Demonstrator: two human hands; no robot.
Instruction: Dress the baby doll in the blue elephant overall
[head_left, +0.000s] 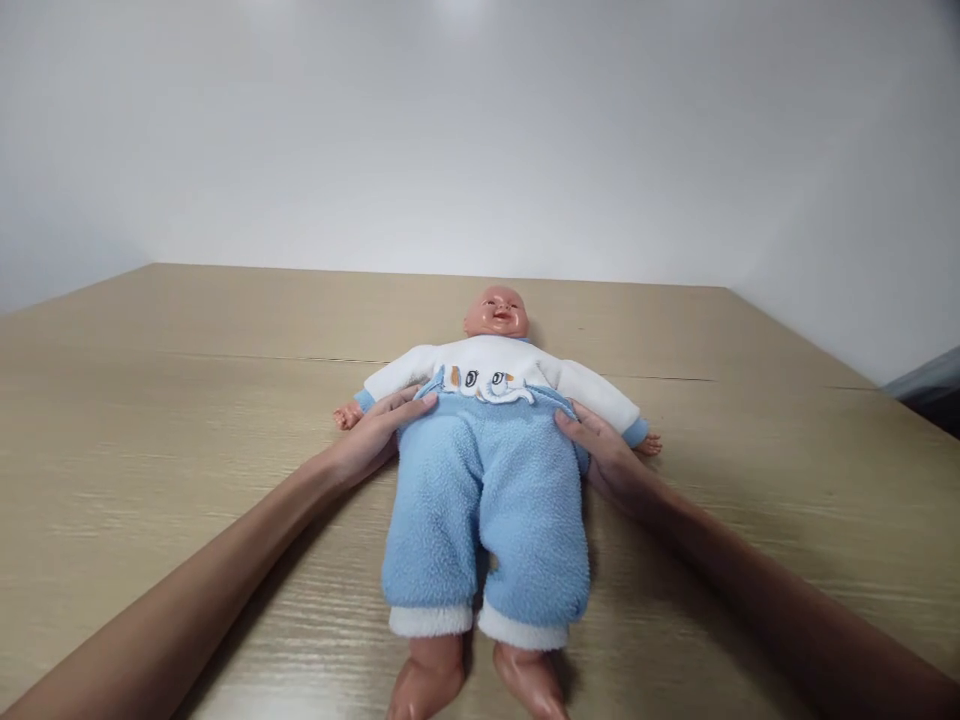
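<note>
A baby doll (495, 312) lies on its back on a light wooden table (187, 400), head away from me, bare feet toward me. It wears a white fleece top (495, 365) and light blue fleece trousers (487, 490) with white cuffs. My left hand (375, 435) grips the left side of the trousers' waistband, thumb over the fabric. My right hand (604, 450) grips the right side of the waistband in the same way. Both sets of fingers are curled around the cloth at the doll's waist.
A plain white wall stands behind the table's far edge. A dark grey object (930, 385) shows past the table's right edge. A seam line runs across the tabletop behind the doll's shoulders.
</note>
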